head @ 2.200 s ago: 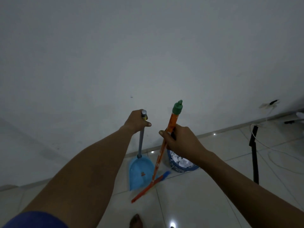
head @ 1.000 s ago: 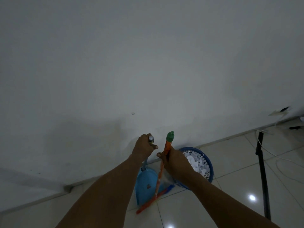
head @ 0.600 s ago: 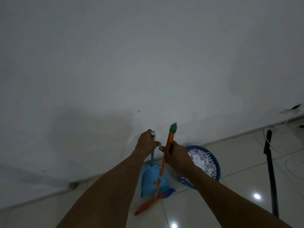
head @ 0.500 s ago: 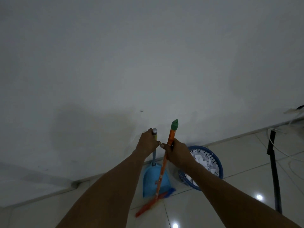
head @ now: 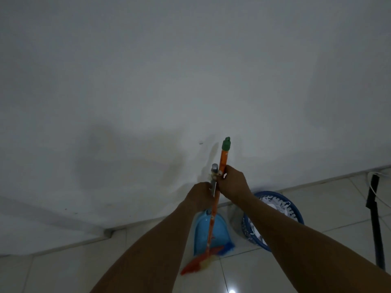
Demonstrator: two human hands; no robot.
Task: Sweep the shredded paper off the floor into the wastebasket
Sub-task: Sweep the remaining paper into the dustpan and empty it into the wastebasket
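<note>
Your right hand has brought the orange-handled broom against the blue dustpan's grey handle, gripped in your left hand; sweeping looks finished.

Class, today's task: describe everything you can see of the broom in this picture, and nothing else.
The broom has a long, thin orange handle with small printed marks and a green cap on top. Its head on the tiled floor looks orange-red with blue and pale bristles, blurred. It stands nearly upright, leaning slightly right at the top, crossing in front of the light blue dustpan. The right hand grips the handle below the cap.
</note>
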